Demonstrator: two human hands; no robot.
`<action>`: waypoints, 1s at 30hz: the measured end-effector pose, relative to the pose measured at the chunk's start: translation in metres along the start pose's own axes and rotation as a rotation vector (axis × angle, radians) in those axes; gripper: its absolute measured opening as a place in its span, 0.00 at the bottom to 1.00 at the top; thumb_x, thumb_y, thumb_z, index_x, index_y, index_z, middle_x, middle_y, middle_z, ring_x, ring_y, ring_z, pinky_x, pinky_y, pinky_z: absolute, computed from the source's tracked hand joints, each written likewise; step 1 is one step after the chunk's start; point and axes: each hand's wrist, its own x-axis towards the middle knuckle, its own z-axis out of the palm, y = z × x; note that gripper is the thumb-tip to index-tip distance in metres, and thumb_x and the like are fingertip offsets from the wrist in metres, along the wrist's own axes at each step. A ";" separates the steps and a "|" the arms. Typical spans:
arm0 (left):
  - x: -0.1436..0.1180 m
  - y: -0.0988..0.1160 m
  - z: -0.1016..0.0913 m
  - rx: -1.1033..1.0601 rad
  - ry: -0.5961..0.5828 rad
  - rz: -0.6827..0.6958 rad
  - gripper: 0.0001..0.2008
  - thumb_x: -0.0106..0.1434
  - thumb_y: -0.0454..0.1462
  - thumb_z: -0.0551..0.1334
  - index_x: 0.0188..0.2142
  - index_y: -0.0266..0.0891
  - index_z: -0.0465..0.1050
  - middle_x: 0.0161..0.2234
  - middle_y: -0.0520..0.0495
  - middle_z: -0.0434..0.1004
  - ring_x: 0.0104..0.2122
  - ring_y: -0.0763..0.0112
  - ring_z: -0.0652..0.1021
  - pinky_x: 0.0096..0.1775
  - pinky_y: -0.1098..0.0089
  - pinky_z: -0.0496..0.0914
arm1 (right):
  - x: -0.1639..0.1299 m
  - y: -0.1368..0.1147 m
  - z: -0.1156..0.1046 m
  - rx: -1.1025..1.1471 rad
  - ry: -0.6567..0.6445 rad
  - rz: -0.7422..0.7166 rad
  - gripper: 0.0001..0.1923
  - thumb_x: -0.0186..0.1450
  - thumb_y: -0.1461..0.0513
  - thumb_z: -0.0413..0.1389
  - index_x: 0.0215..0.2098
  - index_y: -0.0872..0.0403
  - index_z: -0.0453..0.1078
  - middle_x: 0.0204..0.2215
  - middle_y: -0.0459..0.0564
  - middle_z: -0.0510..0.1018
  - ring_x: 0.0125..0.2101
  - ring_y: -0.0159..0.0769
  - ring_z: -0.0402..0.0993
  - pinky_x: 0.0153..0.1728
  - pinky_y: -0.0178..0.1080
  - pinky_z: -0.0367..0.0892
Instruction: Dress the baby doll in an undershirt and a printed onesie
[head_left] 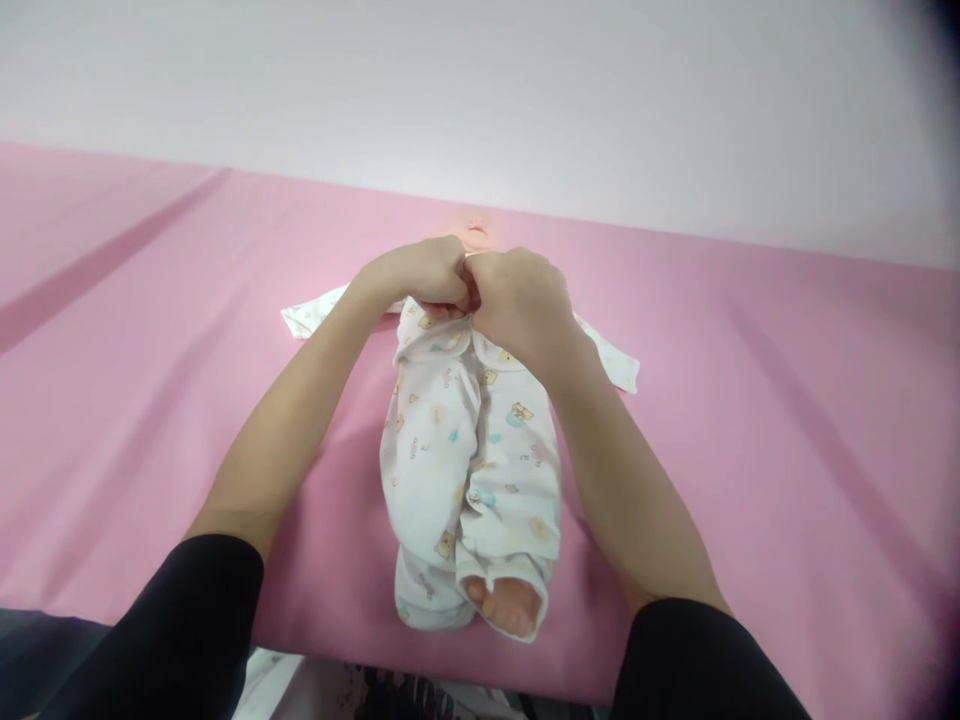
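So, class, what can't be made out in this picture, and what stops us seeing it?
Head view:
What is between the left hand and right hand: the hands themselves cover it.
Upper head of the small figure: blurred out.
Its second foot: covered by the trouser leg.
The white cloth below the pink sheet: cut off by the picture's bottom edge.

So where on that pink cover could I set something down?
The pink cover is bare in broad stretches outside the left forearm and the right forearm, beyond the outspread printed sleeves, back to the white surface. The middle is crowded: the left hand and right hand meet over the printed outfit.
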 end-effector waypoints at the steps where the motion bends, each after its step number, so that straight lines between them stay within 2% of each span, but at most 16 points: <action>1: 0.001 -0.001 -0.001 -0.005 -0.006 0.001 0.05 0.43 0.29 0.62 0.22 0.38 0.70 0.19 0.50 0.65 0.30 0.62 0.76 0.35 0.67 0.67 | 0.000 0.000 -0.001 -0.018 0.001 0.018 0.03 0.55 0.67 0.55 0.25 0.53 0.67 0.24 0.52 0.71 0.31 0.45 0.70 0.28 0.39 0.57; 4: 0.002 -0.004 -0.003 -0.015 -0.014 0.005 0.04 0.43 0.30 0.64 0.20 0.38 0.69 0.18 0.50 0.64 0.28 0.64 0.75 0.34 0.68 0.66 | 0.001 0.006 -0.007 -0.022 -0.002 0.053 0.06 0.53 0.68 0.56 0.22 0.53 0.64 0.22 0.50 0.70 0.29 0.42 0.69 0.28 0.39 0.57; 8: 0.004 -0.009 -0.003 -0.020 -0.018 -0.004 0.04 0.43 0.30 0.65 0.18 0.38 0.70 0.19 0.49 0.65 0.26 0.66 0.73 0.31 0.68 0.65 | 0.003 0.019 -0.017 0.121 -0.042 0.001 0.06 0.51 0.68 0.56 0.21 0.53 0.64 0.22 0.46 0.71 0.26 0.37 0.68 0.26 0.37 0.58; 13: 0.003 -0.010 -0.006 -0.122 -0.034 0.033 0.03 0.44 0.31 0.67 0.20 0.37 0.73 0.21 0.47 0.69 0.23 0.70 0.73 0.30 0.68 0.65 | 0.002 0.024 -0.024 0.252 -0.060 0.035 0.07 0.49 0.71 0.56 0.22 0.54 0.67 0.21 0.46 0.74 0.26 0.39 0.71 0.26 0.38 0.62; 18: 0.003 -0.011 -0.007 -0.112 -0.066 0.043 0.05 0.45 0.34 0.69 0.21 0.37 0.74 0.21 0.47 0.71 0.23 0.71 0.72 0.30 0.68 0.66 | 0.002 0.019 -0.024 0.266 -0.048 0.058 0.09 0.51 0.73 0.56 0.21 0.54 0.68 0.21 0.47 0.74 0.28 0.42 0.73 0.32 0.41 0.66; 23: 0.001 -0.007 -0.004 -0.113 -0.004 0.072 0.06 0.46 0.32 0.68 0.20 0.37 0.71 0.18 0.48 0.67 0.23 0.70 0.72 0.31 0.66 0.66 | 0.003 0.021 -0.022 0.259 -0.048 0.066 0.10 0.51 0.74 0.56 0.21 0.54 0.70 0.23 0.48 0.76 0.31 0.44 0.74 0.35 0.43 0.67; 30: -0.004 0.001 -0.005 -0.053 -0.012 0.036 0.05 0.47 0.32 0.67 0.20 0.37 0.72 0.19 0.48 0.66 0.26 0.66 0.74 0.33 0.65 0.66 | 0.003 0.019 -0.020 0.207 0.014 0.082 0.07 0.54 0.71 0.59 0.20 0.56 0.71 0.21 0.49 0.75 0.27 0.40 0.74 0.28 0.39 0.67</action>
